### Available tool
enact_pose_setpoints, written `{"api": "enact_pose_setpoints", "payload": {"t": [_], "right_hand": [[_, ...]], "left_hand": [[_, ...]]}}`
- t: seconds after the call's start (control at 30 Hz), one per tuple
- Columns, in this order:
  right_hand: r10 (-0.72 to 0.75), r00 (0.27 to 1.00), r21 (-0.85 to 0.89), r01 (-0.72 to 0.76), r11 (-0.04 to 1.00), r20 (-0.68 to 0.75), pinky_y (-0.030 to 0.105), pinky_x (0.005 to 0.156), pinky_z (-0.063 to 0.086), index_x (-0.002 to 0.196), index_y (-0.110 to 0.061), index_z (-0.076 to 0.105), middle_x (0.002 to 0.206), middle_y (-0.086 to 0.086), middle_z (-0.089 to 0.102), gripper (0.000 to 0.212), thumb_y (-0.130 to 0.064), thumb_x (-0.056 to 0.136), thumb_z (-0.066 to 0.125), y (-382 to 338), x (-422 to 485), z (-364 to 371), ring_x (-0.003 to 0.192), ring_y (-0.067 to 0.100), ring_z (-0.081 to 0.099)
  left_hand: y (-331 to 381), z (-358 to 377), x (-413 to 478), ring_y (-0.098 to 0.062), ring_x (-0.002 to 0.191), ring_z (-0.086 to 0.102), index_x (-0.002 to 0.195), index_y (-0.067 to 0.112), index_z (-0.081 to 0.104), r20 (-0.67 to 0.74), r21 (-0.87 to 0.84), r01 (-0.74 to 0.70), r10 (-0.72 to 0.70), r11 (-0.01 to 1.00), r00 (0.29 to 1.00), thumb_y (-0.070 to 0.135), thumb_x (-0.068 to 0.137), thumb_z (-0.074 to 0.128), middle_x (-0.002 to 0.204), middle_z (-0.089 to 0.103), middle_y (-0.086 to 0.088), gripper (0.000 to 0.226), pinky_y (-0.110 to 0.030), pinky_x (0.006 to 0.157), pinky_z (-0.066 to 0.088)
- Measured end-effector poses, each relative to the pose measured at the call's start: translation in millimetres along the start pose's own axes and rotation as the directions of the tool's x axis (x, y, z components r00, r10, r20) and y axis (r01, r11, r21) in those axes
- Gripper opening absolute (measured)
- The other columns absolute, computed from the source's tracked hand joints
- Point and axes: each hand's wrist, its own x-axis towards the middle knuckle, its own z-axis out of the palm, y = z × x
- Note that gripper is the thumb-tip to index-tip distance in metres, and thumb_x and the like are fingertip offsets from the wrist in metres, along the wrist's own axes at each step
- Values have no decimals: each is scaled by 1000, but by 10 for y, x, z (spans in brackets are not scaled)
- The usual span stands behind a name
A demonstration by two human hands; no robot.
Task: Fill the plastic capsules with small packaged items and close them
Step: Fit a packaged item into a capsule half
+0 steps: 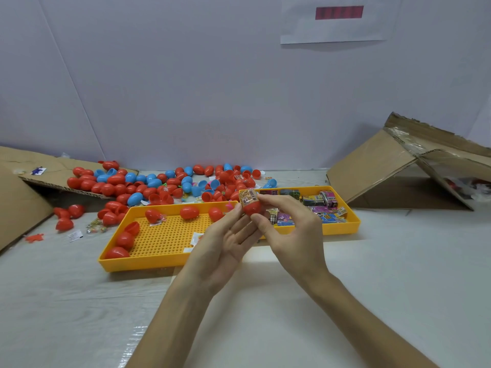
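Head view: both hands meet above the desk, in front of two yellow trays.
Capsule: a red capsule half is held in the air between the fingertips, over the place where the trays meet.
Packet: a packet stands out of the capsule's open top and is not fully in.
Axis: near upright, open end up, leaning a little to the left.
Right hand: the right hand pinches the capsule from its right side with thumb and forefinger.
Left hand: the left hand lies palm up with its fingers nearly straight, the tips at the capsule's left side; it grips nothing.
Left tray: the left tray has a perforated floor, with closed red capsules along its far and left edges.
Right tray: the right tray holds spare packets just beyond the right hand.
Heap: a heap of red and blue capsules and loose halves lies behind the left tray, well apart from the hands.
Next move, as judged: the packet needs pressing down along the axis, then a cap half. The free left hand is on the heap's side, so it is the likelier to fetch one.
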Motion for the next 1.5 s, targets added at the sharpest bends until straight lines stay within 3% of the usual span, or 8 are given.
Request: {"api": "enact_pose_setpoints", "payload": {"t": [0.17, 0.3, 0.53, 0.8, 1.03, 1.17, 1.33, 1.5], "right_hand": [[-13, 1000, -2, 13, 1000, 23, 22, 96, 51, 118, -10, 73, 112, -3, 72, 32, -8, 86, 79, -9, 4, -6, 110, 8, 65], [-38, 999, -14, 38, 999, 7, 20, 96, 49, 117, -9, 73, 113, -1, 71, 33, -5, 85, 79, -5, 10, -13, 111, 9, 65], [-86, 996, -34, 87, 996, 12, 36, 95, 55, 115, -11, 75, 112, -3, 71, 33, -9, 83, 80, 11, -2, -1, 111, 11, 65], [-109, 994, -34, 109, 994, -20, 40, 88, 57, 111, -12, 78, 109, -3, 73, 32, -5, 80, 82, 76, -8, -3, 106, 12, 66], [-128, 991, -61, 125, 990, -48, 38, 84, 57, 106, -12, 79, 103, -2, 75, 28, -5, 79, 83, 90, -6, -10, 101, 12, 67], [-125, 992, -65, 124, 990, -17, 36, 89, 55, 111, -13, 77, 108, -2, 72, 32, -5, 81, 82, 64, -7, -11, 106, 13, 66], [-61, 997, -57, 63, 996, 47, 33, 95, 53, 120, -13, 72, 113, -4, 69, 39, -12, 83, 81, 35, 1, -2, 111, 12, 64], [-74, 995, -68, 79, 995, 69, 32, 96, 53, 121, -13, 72, 114, -3, 69, 39, -14, 84, 80, 42, 7, -3, 113, 11, 63]], "left_hand": [[9, 15, -8, -23, 120, 67, 111, 18, 79, 51, 60, -19, 16, 998, 999, 29, 94, 64, 127, 70, -13, 25, -27, 85, 58], [4, 6, 1, -26, 124, 64, 123, 11, 71, 75, 71, -35, 30, 997, 997, 28, 94, 65, 133, 66, -16, 34, -33, 91, 58], [-16, 20, 5, -27, 124, 64, 122, 13, 73, 118, 103, -35, 23, 994, 993, 31, 99, 60, 134, 65, -15, 32, -32, 86, 59], [-16, -9, 11, -26, 126, 62, 132, 8, 65, 131, 124, -31, 14, 992, 991, 27, 99, 59, 137, 63, -17, 38, -33, 92, 58], [-13, -13, 11, -26, 128, 61, 126, 9, 69, 150, 129, -19, -1, 991, 989, 27, 101, 58, 137, 62, -17, 33, -33, 92, 57], [-15, -13, 11, -26, 128, 61, 124, 14, 71, 164, 119, 0, -20, 993, 986, 28, 104, 53, 136, 64, -15, 31, -31, 92, 56], [-16, -25, 11, -21, 114, 70, 115, 17, 77, 128, 85, 13, -24, 996, 991, 32, 96, 61, 125, 71, -13, 29, -30, 83, 59], [-23, -20, 18, -19, 116, 68, 119, 22, 75, 90, 181, -21, 4, 983, 996, 42, 98, 58, 125, 71, -9, 33, -28, 84, 58]]}}
